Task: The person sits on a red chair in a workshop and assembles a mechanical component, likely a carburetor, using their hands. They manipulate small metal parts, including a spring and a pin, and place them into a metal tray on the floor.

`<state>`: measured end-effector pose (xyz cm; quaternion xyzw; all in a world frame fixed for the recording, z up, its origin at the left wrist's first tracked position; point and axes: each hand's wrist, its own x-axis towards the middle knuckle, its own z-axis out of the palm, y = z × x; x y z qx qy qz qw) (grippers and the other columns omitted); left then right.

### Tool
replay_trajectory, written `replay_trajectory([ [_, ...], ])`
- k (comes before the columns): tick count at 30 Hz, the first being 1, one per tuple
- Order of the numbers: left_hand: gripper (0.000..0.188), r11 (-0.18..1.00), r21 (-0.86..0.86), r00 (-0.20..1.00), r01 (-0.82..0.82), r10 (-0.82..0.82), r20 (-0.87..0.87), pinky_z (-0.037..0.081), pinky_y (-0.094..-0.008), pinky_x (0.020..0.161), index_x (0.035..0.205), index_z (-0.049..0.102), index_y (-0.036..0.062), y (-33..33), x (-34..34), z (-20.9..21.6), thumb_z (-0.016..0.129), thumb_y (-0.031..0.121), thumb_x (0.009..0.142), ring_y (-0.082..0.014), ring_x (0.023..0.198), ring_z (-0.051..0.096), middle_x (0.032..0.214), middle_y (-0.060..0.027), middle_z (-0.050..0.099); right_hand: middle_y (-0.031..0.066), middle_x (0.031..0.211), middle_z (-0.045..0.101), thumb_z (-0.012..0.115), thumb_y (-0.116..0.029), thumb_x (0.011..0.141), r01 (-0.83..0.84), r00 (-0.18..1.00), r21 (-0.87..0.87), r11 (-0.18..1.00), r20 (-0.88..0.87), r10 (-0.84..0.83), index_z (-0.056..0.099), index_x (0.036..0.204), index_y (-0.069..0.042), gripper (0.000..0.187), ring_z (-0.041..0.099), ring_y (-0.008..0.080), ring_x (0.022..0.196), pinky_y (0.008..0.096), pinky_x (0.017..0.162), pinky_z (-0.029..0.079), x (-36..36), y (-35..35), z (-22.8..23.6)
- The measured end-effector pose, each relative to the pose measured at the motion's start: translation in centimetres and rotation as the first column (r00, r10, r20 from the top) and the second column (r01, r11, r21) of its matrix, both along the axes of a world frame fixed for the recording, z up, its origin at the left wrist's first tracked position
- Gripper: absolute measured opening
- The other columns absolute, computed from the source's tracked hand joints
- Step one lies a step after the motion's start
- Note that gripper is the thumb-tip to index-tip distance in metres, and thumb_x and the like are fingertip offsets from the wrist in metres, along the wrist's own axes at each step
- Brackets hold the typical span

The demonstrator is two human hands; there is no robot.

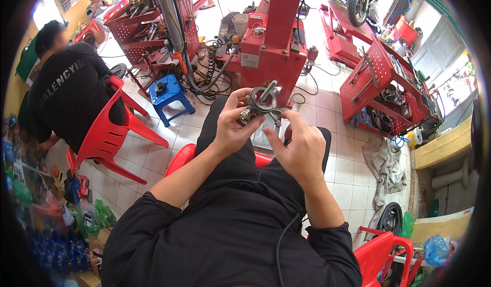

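Observation:
A grey metal tool (257, 101) with a ring-shaped middle, a rod across it and bolts sticking out at its sides is held up above my lap. My left hand (231, 129) grips its left side, thumb below and fingers behind. At the tool's right end, a bolt (277, 119) points toward me. My right hand (303, 149) has its thumb and curled index finger around that bolt, the other fingers bent in. The exact kind of tool is too small to make out.
A red machine stand (255, 57) rises ahead, with a blue stool (169, 95) to its left. A person (76, 93) sits in a red chair (110, 136) at my left. To the right are a red tool cart (373, 82) and a crumpled grey cloth (386, 164).

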<state>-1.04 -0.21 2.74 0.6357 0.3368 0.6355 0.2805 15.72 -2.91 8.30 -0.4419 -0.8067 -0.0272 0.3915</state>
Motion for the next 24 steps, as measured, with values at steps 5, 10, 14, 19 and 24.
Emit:
replay_trajectory([
  [5, 0.027, 0.963, 0.238, 0.946, -0.13, 0.192, -0.262, 0.042, -0.0355, 0.088, 0.093, 0.072, 0.0082, 0.0, -1.1, 1.4, 0.074, 0.005, 0.067, -0.0244, 0.106, 0.054, 0.12, -0.0126, 0.054, 0.0048, 0.06, 0.056, 0.069, -0.016, 0.08, -0.041, 0.998, 0.07, 0.997, -0.048, 0.044, 0.056, 0.087, -0.004, 0.018, 0.054, 0.0212, 0.049, 0.0317, 0.049, 0.036, -0.1, -0.4, 0.0],
  [10, 0.028, 0.906, 0.395, 0.93, -0.156, 0.27, -0.251, 0.044, -0.0383, 0.089, 0.092, 0.072, 0.0065, -0.3, -1.5, 2.1, 0.073, 0.002, 0.064, -0.0303, 0.108, 0.054, 0.119, -0.0179, 0.054, 0.0049, 0.06, 0.056, 0.067, -0.012, 0.08, -0.067, 0.994, 0.019, 0.998, -0.089, 0.069, 0.056, 0.087, -0.004, 0.015, 0.053, 0.0211, 0.048, 0.0315, 0.049, 0.036, -0.3, -1.0, 0.8],
  [14, 0.033, 0.849, 0.514, 0.914, -0.125, 0.3, -0.274, 0.046, -0.0415, 0.089, 0.091, 0.072, 0.0061, -0.3, -2.3, 2.3, 0.072, 0.0, 0.059, -0.0354, 0.108, 0.055, 0.118, -0.0219, 0.053, 0.0053, 0.062, 0.057, 0.066, -0.01, 0.081, -0.127, 0.983, -0.02, 0.992, -0.136, 0.123, 0.056, 0.087, -0.004, 0.013, 0.053, 0.0212, 0.048, 0.0313, 0.049, 0.035, -0.3, -1.3, 1.0],
  [19, 0.03, 0.783, 0.613, 0.887, -0.104, 0.352, -0.3, 0.048, -0.0392, 0.08, 0.088, 0.07, 0.0063, -0.5, -2.7, 3.4, 0.074, 0.0, 0.059, -0.035, 0.1, 0.056, 0.117, -0.0228, 0.053, 0.005, 0.064, 0.059, 0.068, -0.011, 0.079, -0.165, 0.978, 0.031, 0.986, -0.124, 0.168, 0.059, 0.089, -0.004, 0.015, 0.053, 0.0195, 0.048, 0.0303, 0.049, 0.035, -0.2, -1.6, 1.6],
  [24, 0.026, 0.736, 0.67, 0.877, -0.092, 0.378, -0.295, 0.049, -0.0387, 0.077, 0.085, 0.068, 0.0058, -0.7, -2.8, 4.0, 0.078, 0.002, 0.061, -0.035, 0.098, 0.057, 0.117, -0.0234, 0.053, 0.0045, 0.064, 0.059, 0.068, -0.011, 0.079, -0.143, 0.979, 0.094, 0.985, -0.131, 0.155, 0.06, 0.09, -0.004, 0.015, 0.053, 0.0187, 0.049, 0.03, 0.05, 0.035, -0.3, -1.7, 1.3],
])
